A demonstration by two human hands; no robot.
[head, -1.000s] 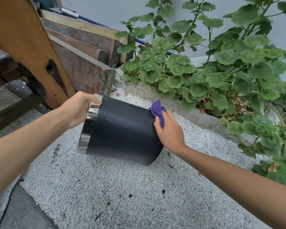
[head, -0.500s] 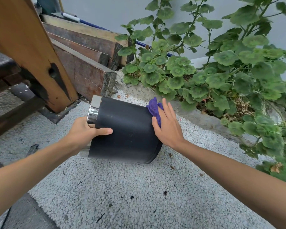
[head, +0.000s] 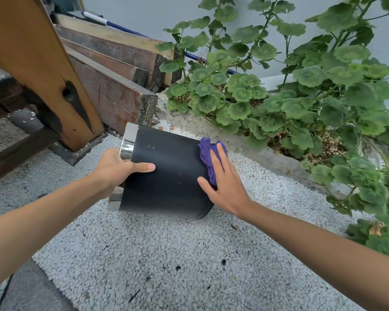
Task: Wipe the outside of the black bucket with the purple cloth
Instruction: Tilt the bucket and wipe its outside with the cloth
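Observation:
The black bucket (head: pixel 169 171) lies on its side on the white pebble ground, its shiny chrome rim (head: pixel 128 142) pointing left. My left hand (head: pixel 119 169) grips that rim, thumb stretched over the black wall. My right hand (head: pixel 225 185) lies flat against the bucket's right end, near its base, pressing the purple cloth (head: pixel 208 156) onto the surface. The cloth bunches up above my fingers. The bucket's underside and inside are hidden.
A tilted wooden post (head: pixel 38 63) and stacked timber beams (head: pixel 112 95) stand at the left and behind. A bed of green-leaved plants (head: pixel 301 104) with a concrete edge (head: pixel 256 149) runs along the right. White pebble ground (head: pixel 166 261) spreads in front.
My left hand has shifted from the far side of the rim to the near side, thumb now on the wall. My right hand with the cloth has slid further onto the bucket's side.

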